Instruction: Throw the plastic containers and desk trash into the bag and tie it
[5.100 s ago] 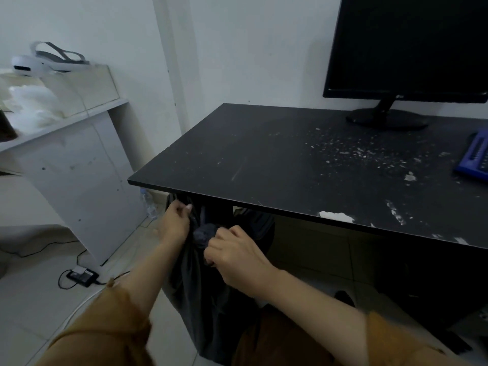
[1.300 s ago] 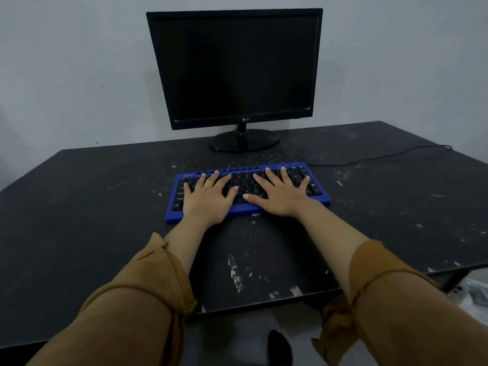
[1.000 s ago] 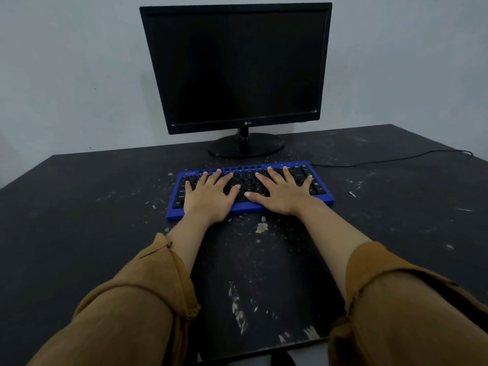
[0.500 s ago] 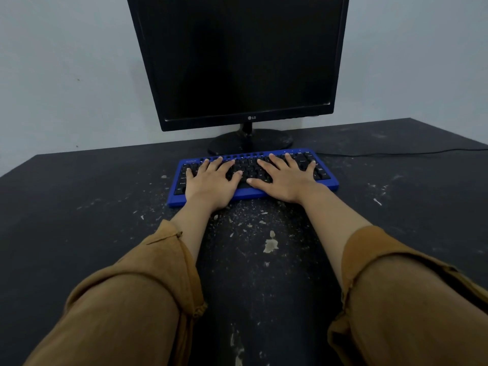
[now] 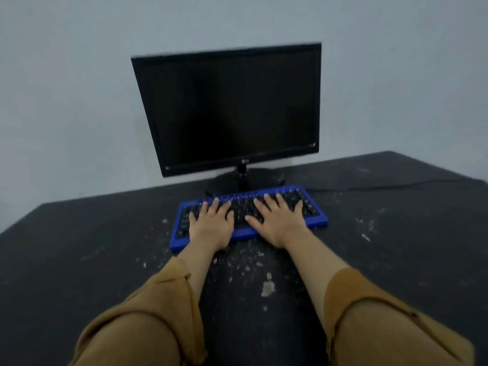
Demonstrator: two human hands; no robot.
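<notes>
Apparently done: left hand (image 5: 211,224), right hand (image 5: 280,221) flat, fingers straight, on keyboard (image 5: 241,207) at 12 o'clock; desk (image 5: 79,247): flecks (image 5: 268,287), no containers; bag unseen, knot unconfirmed.

A matt black rectangular desk top (image 5: 79,247) stands against a pale wall. Near its back edge rests the round black foot of a flat black monitor (image 5: 245,180). Just in front of the foot lies a small blue-framed keyboard with black keys (image 5: 244,207). A thin black cable (image 5: 383,186) runs off to the right. Pale flecks and scraps (image 5: 268,287) are scattered over the surface, thickest just before the keyboard
</notes>
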